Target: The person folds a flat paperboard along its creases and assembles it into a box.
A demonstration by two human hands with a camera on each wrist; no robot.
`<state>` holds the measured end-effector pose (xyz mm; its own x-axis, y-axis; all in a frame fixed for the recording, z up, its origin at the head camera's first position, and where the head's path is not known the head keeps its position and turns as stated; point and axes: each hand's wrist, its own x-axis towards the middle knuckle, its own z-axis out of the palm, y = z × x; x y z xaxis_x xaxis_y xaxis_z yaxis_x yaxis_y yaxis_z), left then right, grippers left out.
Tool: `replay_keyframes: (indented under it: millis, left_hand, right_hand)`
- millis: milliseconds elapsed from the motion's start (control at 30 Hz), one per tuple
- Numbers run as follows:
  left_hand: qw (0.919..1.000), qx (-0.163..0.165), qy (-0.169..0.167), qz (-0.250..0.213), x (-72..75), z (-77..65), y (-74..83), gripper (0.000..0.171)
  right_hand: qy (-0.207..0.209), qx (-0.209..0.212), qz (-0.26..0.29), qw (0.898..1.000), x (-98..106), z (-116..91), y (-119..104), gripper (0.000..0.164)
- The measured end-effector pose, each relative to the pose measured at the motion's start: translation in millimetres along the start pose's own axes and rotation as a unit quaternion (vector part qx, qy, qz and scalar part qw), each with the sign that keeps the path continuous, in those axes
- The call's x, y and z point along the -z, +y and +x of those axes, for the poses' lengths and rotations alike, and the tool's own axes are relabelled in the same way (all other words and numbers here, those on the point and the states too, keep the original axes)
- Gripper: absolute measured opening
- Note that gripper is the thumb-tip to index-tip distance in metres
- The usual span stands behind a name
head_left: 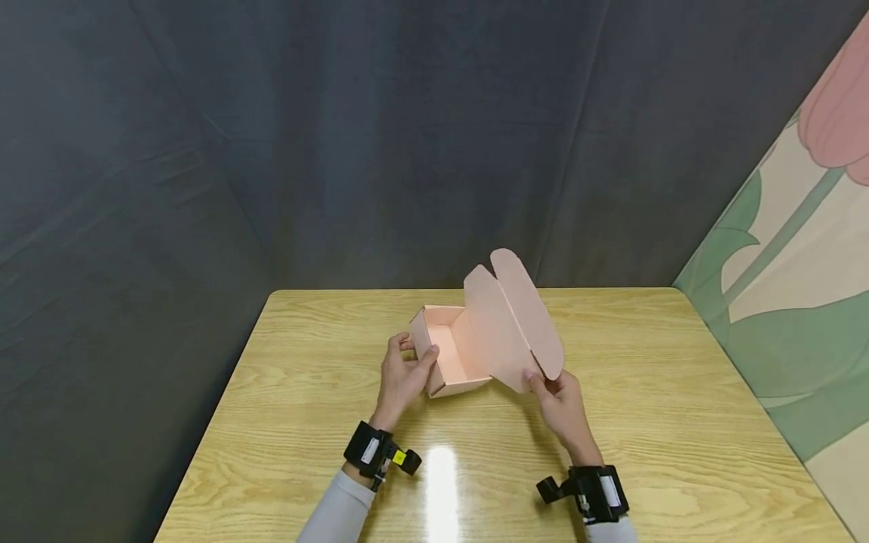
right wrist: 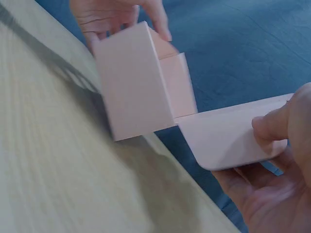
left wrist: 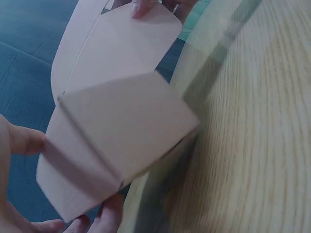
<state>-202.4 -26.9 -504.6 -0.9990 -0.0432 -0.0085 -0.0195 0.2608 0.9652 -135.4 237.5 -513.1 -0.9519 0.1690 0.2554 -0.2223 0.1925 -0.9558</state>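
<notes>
A pale pink cardboard box (head_left: 456, 385) is held above the table with its lid swung out to the right. My left hand (head_left: 405, 377) grips the box's left wall, thumb at the rim and the other fingers below and behind. With thumb and fingers, my right hand (head_left: 560, 403) pinches a side flap of the lid (head_left: 498, 324). The long tuck flap (head_left: 529, 309) on the lid's outer edge stands bent at its crease. In the right wrist view the box body (right wrist: 133, 87) looks tilted, and its inside is partly visible. The head view shows nothing inside the box.
The wooden table (head_left: 271, 422) spreads beneath both hands. Behind it hangs a dark curtain (head_left: 421, 151), and a flowered cloth (head_left: 801, 324) slopes along the right side. A black camera is strapped on each wrist.
</notes>
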Motion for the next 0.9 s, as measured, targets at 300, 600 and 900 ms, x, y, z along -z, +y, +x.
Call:
replay_keyframes:
  millis: [300,600,900]
  left_hand:
    - [1.0,0.002,-0.001,0.006,0.2,-0.4,-5.5,0.081]
    - [0.9995,-0.025,-0.015,0.013,3.6,-3.1,-10.2,0.058]
    - [0.9982,-0.051,-0.012,0.029,4.6,-4.4,-10.6,0.027]
  right_hand:
    - [-0.016,0.022,-0.013,1.0,15.5,13.6,-4.8,0.026]
    - [-0.039,0.033,-0.037,0.998,24.6,18.0,-6.0,0.024]
    - [-0.088,0.046,-0.079,0.992,38.2,28.0,-9.3,0.026]
